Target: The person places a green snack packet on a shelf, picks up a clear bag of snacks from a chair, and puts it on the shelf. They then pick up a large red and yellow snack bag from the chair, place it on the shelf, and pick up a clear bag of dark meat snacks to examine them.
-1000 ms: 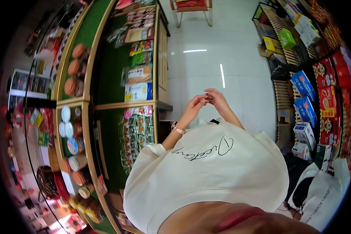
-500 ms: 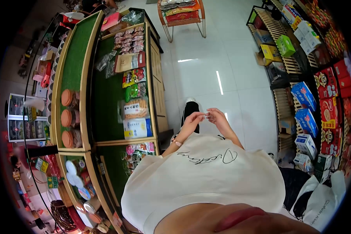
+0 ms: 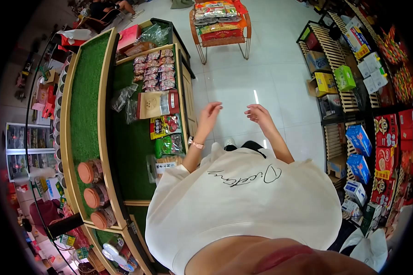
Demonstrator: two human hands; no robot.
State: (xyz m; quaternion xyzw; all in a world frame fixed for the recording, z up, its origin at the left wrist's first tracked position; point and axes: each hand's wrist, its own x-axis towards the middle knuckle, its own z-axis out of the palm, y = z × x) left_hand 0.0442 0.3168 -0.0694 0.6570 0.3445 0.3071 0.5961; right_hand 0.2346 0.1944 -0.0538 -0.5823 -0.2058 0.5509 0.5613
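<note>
Over the tiled floor, in front of the white shirt, my left hand [image 3: 210, 114] is raised with its fingers loosely bent and nothing visible in it. A watch or bracelet [image 3: 196, 144] circles that wrist. My right hand [image 3: 260, 116] faces it across a gap, fingers apart and holding nothing. Neither hand touches any goods. Nearest to my left hand, on the green-lined shelf, lie a brown-and-white bag [image 3: 157, 104], a black-and-yellow snack packet [image 3: 164, 126] and a green packet [image 3: 170, 145].
On the left, jars with orange lids [image 3: 91, 172] line a wooden display [image 3: 106, 68]. Ahead stands a chair [image 3: 220, 40] stacked with colourful packs [image 3: 218, 13]. Blue boxes [image 3: 359, 140] and red packages [image 3: 384, 158] fill the right-hand racks. At the far top left, a person [image 3: 108, 10] is seated.
My hands, close together before, have separated and reach farther ahead. The view has shifted forward along the aisle; the chair looks nearer and the jars sit lower in view.
</note>
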